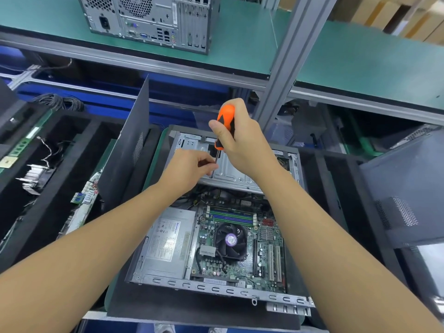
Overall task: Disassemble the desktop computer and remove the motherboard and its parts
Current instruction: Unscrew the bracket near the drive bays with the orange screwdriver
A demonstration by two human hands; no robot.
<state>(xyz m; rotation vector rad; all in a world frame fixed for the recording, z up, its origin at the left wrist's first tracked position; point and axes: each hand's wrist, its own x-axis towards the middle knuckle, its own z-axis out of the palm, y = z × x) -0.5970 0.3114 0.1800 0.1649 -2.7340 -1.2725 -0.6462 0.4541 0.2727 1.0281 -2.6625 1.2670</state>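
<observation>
Right hand (pixel 242 143) gripped orange screwdriver (pixel 225 123) upright over drive cage (pixel 231 173). Left hand (pixel 188 170) fingers pinched its shaft. Motherboard (pixel 265 258) lay just below the cage, unremoved. Risk: tip slipping, loosened screw dropping onto board.

Open above the motherboard (pixel 266 258) — with only the fan (pixel 230 241) sticking up. Blocked at the far end by the drive cage (pixel 230 175), left hand (pixel 189 169), right hand (pixel 242 140) and screwdriver (pixel 224 121). Walled left by the upright side panel (pixel 129 145).

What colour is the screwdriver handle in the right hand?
The screwdriver handle is orange with black panels, best in head view.
</observation>
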